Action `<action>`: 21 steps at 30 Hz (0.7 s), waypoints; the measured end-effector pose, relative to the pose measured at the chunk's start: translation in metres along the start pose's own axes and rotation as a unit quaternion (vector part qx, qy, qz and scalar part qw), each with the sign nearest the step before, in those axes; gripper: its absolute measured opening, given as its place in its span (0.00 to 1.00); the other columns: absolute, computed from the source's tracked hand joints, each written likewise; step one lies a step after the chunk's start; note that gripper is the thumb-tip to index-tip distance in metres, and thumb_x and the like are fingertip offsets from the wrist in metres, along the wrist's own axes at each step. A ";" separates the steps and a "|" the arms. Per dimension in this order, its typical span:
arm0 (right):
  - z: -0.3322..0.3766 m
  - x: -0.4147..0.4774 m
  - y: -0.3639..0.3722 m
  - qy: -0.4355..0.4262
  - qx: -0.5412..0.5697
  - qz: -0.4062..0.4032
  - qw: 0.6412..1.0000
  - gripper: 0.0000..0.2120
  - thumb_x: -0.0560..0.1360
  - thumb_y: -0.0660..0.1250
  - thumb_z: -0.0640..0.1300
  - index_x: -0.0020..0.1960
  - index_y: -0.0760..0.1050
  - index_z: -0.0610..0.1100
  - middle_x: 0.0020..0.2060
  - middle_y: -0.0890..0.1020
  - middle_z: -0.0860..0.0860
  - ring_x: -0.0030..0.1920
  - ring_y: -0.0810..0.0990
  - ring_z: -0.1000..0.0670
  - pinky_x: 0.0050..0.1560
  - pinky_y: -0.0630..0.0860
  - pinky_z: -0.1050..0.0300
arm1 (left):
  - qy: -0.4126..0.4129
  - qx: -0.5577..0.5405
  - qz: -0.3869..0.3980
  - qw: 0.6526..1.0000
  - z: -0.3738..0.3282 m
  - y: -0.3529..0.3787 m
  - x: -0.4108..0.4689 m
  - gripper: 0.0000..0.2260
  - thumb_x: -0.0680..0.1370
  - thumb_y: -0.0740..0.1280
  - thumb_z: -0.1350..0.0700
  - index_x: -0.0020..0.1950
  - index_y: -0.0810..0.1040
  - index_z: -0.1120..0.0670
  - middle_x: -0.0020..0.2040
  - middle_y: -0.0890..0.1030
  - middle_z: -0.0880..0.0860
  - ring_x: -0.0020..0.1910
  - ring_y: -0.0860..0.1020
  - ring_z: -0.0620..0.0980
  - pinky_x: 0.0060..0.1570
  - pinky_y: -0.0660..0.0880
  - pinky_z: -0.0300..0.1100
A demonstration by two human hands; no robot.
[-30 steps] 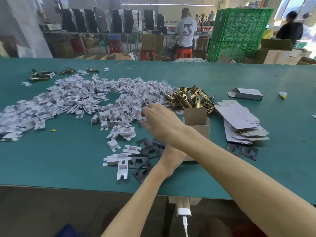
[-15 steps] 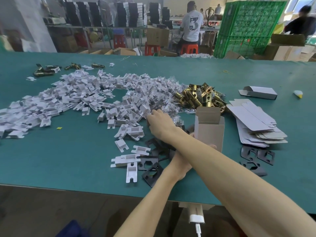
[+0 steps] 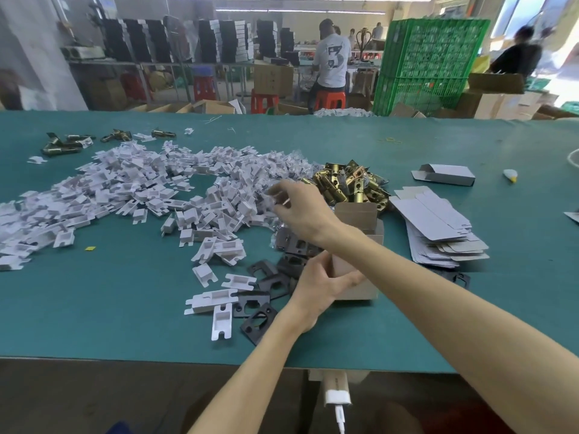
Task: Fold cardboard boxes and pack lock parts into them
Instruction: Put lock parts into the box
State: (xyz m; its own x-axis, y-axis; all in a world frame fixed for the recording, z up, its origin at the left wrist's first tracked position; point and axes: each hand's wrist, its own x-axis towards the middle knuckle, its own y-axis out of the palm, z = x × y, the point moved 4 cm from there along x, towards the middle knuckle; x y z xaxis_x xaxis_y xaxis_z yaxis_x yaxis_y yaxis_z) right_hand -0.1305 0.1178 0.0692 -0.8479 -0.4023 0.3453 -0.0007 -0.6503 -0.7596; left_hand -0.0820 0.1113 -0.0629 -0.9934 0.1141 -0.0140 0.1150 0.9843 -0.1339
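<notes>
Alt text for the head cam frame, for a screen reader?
A person's left hand grips an open cardboard box on a green table while the right hand, crossed over it, pinches what looks like a small clear packet from a pile of white plastic parts. Brass latches, black strike plates and flat box blanks lie nearby.

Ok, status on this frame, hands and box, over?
Left hand grips the open box, upright. Right hand reaches across, pinching a clear packet from the pile. Right forearm passes over the box mouth.
</notes>
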 end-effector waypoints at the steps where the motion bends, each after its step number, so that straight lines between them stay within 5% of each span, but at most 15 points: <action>1: 0.001 -0.005 -0.015 -0.010 0.013 -0.021 1.000 0.14 0.81 0.66 0.36 0.65 0.78 0.37 0.55 0.84 0.43 0.52 0.81 0.50 0.58 0.79 0.56 | 0.007 -0.024 0.008 1.000 0.000 0.000 -0.001 0.14 0.79 0.74 0.60 0.64 0.80 0.56 0.54 0.85 0.49 0.55 0.84 0.48 0.54 0.80 0.40; 7: -0.007 -0.048 -0.095 -0.052 0.001 -0.129 0.990 0.10 0.77 0.72 0.38 0.58 0.82 0.42 0.47 0.86 0.51 0.45 0.84 0.54 0.51 0.80 0.64 | 0.018 -0.133 0.031 0.990 -0.004 0.000 -0.007 0.18 0.75 0.79 0.59 0.63 0.81 0.54 0.55 0.87 0.52 0.54 0.85 0.50 0.50 0.81 0.39; 12: -0.030 -0.076 -0.103 -0.051 -0.079 -0.073 0.993 0.06 0.75 0.73 0.34 0.52 0.82 0.39 0.46 0.84 0.47 0.46 0.82 0.47 0.52 0.79 0.48 | 0.022 -0.151 0.033 0.988 -0.007 0.001 -0.008 0.19 0.74 0.79 0.59 0.64 0.81 0.54 0.56 0.87 0.53 0.55 0.85 0.50 0.51 0.81 0.40; 21: -0.047 -0.088 -0.100 -0.047 -0.112 -0.030 0.992 0.10 0.76 0.72 0.35 0.57 0.81 0.41 0.48 0.84 0.48 0.48 0.82 0.50 0.53 0.80 0.49 | 0.027 -0.158 0.034 0.986 -0.010 0.001 -0.010 0.19 0.74 0.79 0.60 0.64 0.81 0.55 0.56 0.87 0.54 0.52 0.85 0.48 0.50 0.81 0.40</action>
State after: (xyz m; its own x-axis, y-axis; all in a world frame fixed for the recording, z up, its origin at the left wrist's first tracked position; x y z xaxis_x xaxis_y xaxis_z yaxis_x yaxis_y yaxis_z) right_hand -0.0807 0.2488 0.0883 -0.7890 -0.4329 0.4360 -0.1766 -0.5198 -0.8358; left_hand -0.0714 0.1126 -0.0534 -0.9827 0.1803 0.0422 0.1850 0.9658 0.1814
